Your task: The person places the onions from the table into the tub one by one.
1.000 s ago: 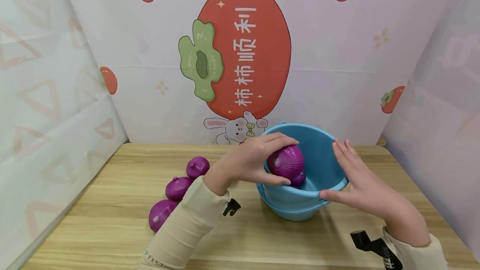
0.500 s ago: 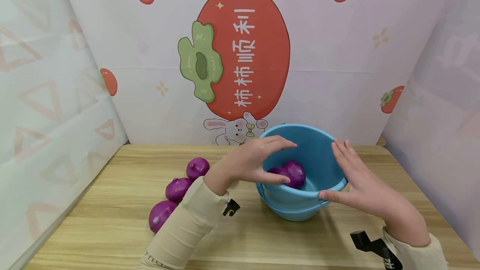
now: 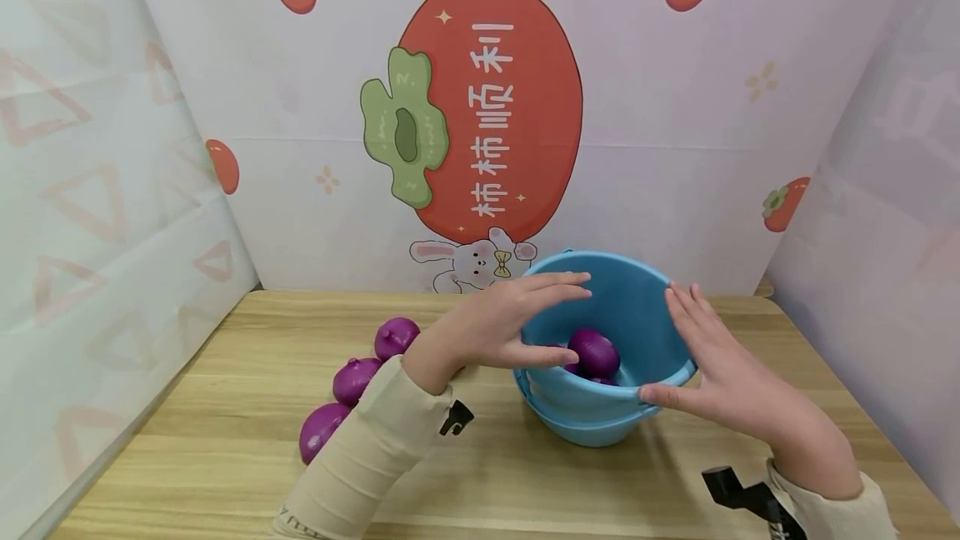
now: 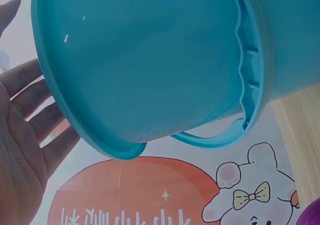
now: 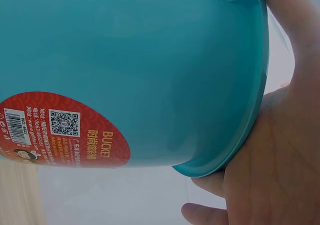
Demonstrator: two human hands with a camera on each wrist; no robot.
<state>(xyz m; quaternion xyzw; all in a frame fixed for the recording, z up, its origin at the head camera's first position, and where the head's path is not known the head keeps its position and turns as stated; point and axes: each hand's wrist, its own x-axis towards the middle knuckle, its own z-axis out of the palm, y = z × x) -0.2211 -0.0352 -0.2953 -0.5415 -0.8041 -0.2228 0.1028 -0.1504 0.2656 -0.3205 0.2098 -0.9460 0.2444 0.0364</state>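
A blue bucket [image 3: 592,419] stands on the wooden table, with several purple onions [image 3: 594,352] inside, partly hidden by its front wall. My left hand [image 3: 517,319] is at the bucket's left rim, fingers spread and straight, with nothing between fingers and thumb. In the left wrist view, its fingertips [image 4: 62,142] lie close to the rim. My right hand [image 3: 723,373] rests against the right rim with fingers extended; its thumb lies at the front rim. The right wrist view has the palm right beside the rim and a red label [image 5: 65,130] on the bucket wall.
Left of the bucket, three purple onions lie in a slanted row on the table [image 3: 225,407]: a far one [image 3: 396,338], a middle one [image 3: 356,381] and a near one [image 3: 322,430], partly behind my left sleeve. A printed cloth backdrop [image 3: 645,190] rises behind the table.
My left hand has let go of an onion, which dropped into the bucket; the onions inside have shifted. My right hand has stayed at the rim.
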